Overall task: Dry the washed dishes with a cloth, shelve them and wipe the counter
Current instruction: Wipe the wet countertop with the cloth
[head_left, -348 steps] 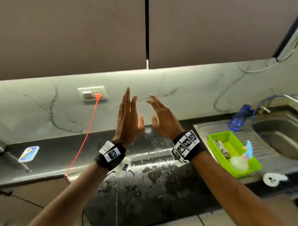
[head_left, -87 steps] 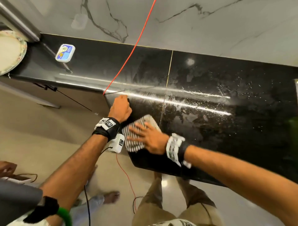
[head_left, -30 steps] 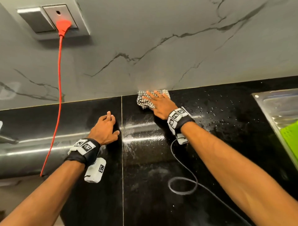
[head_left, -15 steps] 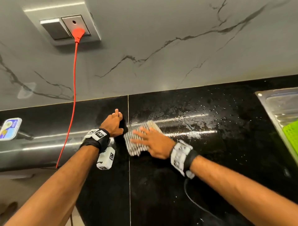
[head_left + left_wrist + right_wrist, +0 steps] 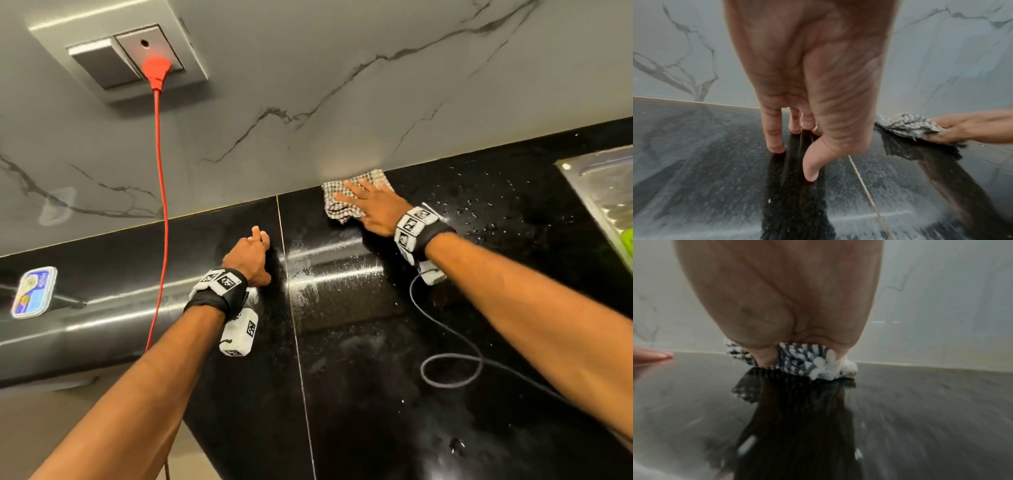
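Note:
A black-and-white checked cloth lies crumpled on the wet black counter, right against the marble backsplash. My right hand presses it down with straight, spread fingers; in the right wrist view the cloth bulges out under the palm. My left hand rests on its fingertips on the counter just left of the seam, holding nothing. From the left wrist view the cloth and the right hand show at the right.
A red cable runs from the wall socket down over the counter's front edge. A small blue-and-white tin sits at far left. The steel sink drainer and a green basket's edge are at right. Water drops dot the counter near the drainer.
My right hand has pushed the cloth away from beside the left hand to the back of the counter at the wall. The left hand stays planted.

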